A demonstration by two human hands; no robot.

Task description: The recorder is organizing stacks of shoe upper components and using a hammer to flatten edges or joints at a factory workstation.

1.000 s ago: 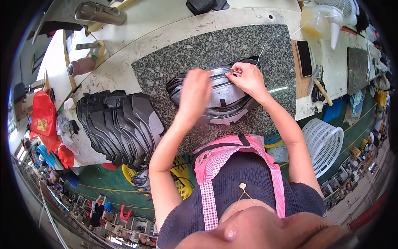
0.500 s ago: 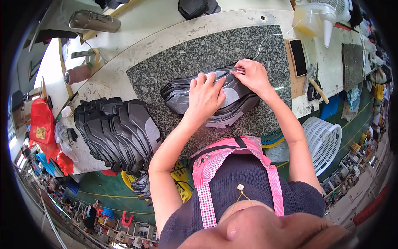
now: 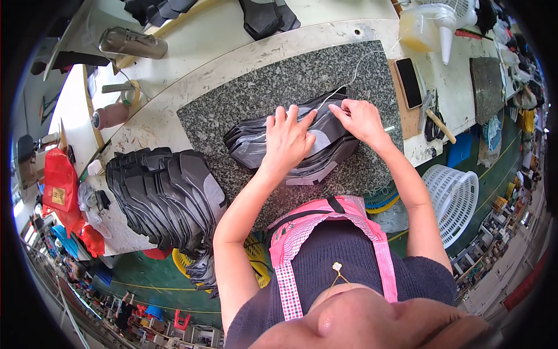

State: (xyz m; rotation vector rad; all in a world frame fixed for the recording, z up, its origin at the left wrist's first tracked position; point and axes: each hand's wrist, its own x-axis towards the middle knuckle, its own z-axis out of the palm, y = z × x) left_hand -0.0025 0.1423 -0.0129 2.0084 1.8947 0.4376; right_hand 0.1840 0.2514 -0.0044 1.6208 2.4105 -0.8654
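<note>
Speckled stone slab on a pale worktop: from where I stand, this is the work surface.

Workpiece: one stack of black and grey panels, lying across the middle of the slab, its layers fanned toward the near side.

Left hand: palm down on the top panel, fingers spread and extended, clasping nothing. Right hand: at the right end of the same stack, thumb and forefinger brought near each other, remaining fingers curled. I cannot tell whether these fingertips grip anything. Both hands are near each other but apart.

White cord: reaches the stack between the hands and runs off toward the upper right.

Left of the slab: second stack of panels, near the worktop's edge. Right of the slab: dark-screened phone on a brown board, with a wooden-handled tool beside it. Far right corner: plastic container with yellowish contents. Far left: metallic bottle, lying on its side. Below worktop level, right: white perforated basket.
</note>
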